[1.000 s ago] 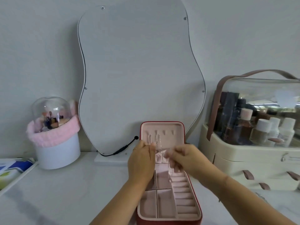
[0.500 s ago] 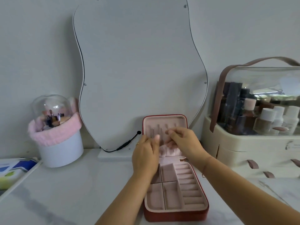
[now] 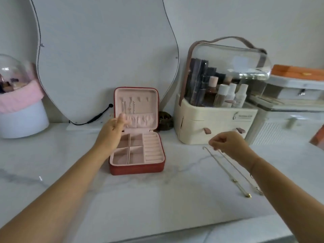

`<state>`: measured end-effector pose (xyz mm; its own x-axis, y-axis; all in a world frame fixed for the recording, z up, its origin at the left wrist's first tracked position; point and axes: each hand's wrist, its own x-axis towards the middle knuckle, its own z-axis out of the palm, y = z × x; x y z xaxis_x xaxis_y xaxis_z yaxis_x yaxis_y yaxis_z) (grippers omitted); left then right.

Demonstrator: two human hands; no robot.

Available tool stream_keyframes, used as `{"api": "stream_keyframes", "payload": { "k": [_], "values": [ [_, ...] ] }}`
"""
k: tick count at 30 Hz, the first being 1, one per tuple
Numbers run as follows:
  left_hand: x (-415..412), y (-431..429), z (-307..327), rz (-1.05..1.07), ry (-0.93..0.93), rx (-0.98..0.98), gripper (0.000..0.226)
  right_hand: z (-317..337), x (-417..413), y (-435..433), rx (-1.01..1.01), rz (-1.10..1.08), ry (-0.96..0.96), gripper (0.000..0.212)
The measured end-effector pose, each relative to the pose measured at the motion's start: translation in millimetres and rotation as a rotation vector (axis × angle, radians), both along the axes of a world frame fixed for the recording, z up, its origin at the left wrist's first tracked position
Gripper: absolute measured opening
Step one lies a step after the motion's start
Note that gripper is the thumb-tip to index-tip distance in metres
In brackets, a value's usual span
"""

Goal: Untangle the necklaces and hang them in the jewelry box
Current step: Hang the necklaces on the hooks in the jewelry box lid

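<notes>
Two chains (image 3: 129, 106) hang in the jewelry box (image 3: 136, 170) lid (image 3: 150, 99). The right hand's (image 3: 228, 145) grip pinches a necklace (image 3: 226, 171) on the desk (image 3: 157, 199); lift slowly, left hand (image 3: 112, 127), slack and empty, steadying the lid.

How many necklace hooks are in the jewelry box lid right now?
4 hooks in a row near the top of the lid: the left two carry chains, the right two are bare. None appears hidden.
</notes>
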<state>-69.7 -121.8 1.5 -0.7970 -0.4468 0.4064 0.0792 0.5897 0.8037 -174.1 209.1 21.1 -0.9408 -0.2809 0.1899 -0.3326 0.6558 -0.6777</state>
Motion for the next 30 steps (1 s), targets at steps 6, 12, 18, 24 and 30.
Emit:
{"api": "stream_keyframes", "payload": {
  "k": [6, 12, 18, 24, 30],
  "values": [
    [28, 13, -21, -0.066, -0.137, 0.064, 0.066, -28, -6, 22, 0.225, -0.048, 0.001, 0.021],
    [45, 26, -30, -0.061, -0.118, -0.009, 0.071, -34, -13, 12, 0.306, -0.083, -0.018, 0.029],
    [47, 34, -27, 0.002, -0.086, -0.016, 0.055, -29, -10, 4, 0.505, -0.017, -0.004, 0.047],
    [50, 40, -23, 0.197, 0.019, -0.138, 0.042, -15, 10, 8, -0.176, 0.077, -0.346, 0.016],
    [46, 131, -2, -0.178, -0.059, 0.285, 0.032, -5, 38, 7, -0.534, 0.221, -0.518, 0.007]
  ]
}}
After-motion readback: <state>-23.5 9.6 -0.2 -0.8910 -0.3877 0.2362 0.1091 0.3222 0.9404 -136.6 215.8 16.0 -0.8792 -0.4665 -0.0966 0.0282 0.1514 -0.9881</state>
